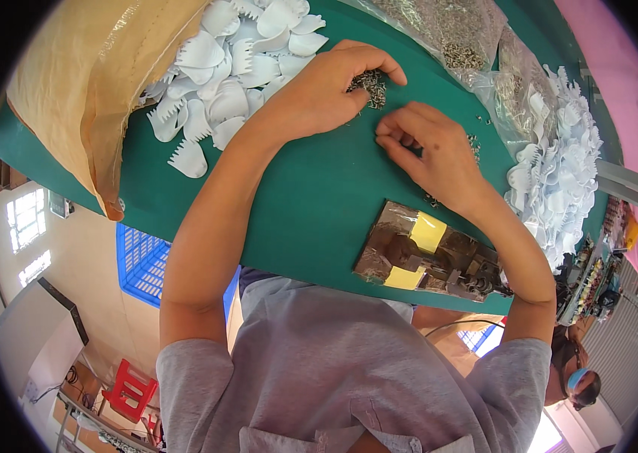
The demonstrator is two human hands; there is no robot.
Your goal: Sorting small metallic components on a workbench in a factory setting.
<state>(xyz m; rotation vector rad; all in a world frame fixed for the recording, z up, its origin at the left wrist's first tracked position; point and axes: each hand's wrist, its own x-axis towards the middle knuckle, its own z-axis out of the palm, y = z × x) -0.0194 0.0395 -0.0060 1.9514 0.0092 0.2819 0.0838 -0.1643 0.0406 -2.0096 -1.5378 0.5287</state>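
Note:
My left hand (pixel 326 87) is curved round a small heap of tiny metal pieces (pixel 372 89) on the green table. Its thumb and fingers are apart, with the heap between them. Just right of the heap is my right hand (pixel 436 151), its fingers curled in toward the thumb; whatever they may hold is hidden. Beyond my left wrist lies a pile of white plastic pieces with toothed edges (pixel 232 72). Near the table's front edge sits a flat metal fixture (pixel 432 253) with yellow patches, below my right hand.
A brown paper sack (pixel 100 83) stands at the left. Clear plastic bags of metal pieces (pixel 462 53) lie at the back right, beside another white heap (pixel 556 174). Below the table are a blue crate (pixel 138 260) and a red chair (pixel 130 389). Another person (pixel 579 381) is at the lower right.

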